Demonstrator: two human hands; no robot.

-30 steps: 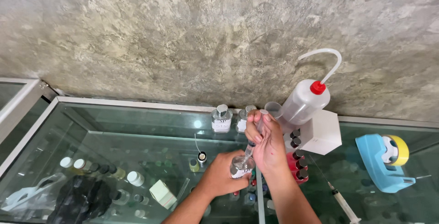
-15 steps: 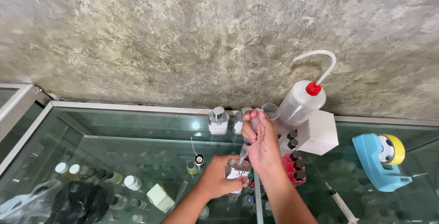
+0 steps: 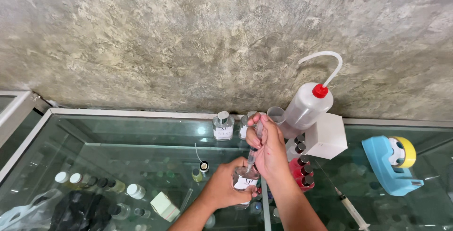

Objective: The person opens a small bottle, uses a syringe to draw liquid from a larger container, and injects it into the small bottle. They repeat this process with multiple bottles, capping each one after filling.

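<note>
The left hand (image 3: 222,186) was wrapped around a small clear glass bottle (image 3: 245,180) with a white label, holding it upright on the glass surface (image 3: 141,136) of a display case. The right hand (image 3: 269,151) was closed on a syringe (image 3: 255,144), fingers around the barrel and the thumb at the top of the plunger, with the tip pointing down into the mouth of the bottle. Whether any liquid remained in the barrel could not be told from this view.

Just behind the hands, against the rough grey wall (image 3: 188,37), stood two more labelled glass bottles with silver caps (image 3: 222,126), side by side. To their right a small clear measuring cup (image 3: 276,114) sat beside a white wash bottle (image 3: 306,107) with a red cap and a bent spout, which leaned over a white box (image 3: 328,136). A row of dark-capped vials (image 3: 304,165) ran down beside the right wrist. Farther right lay a second syringe (image 3: 349,207), and beyond it a blue tape dispenser (image 3: 389,162) holding a yellow roll. A small black-capped vial (image 3: 204,166) stood near the left hand. Under the glass, on the shelf inside the case, small bottles with white caps (image 3: 71,178) and a pale green box (image 3: 165,205) could be seen.
</note>
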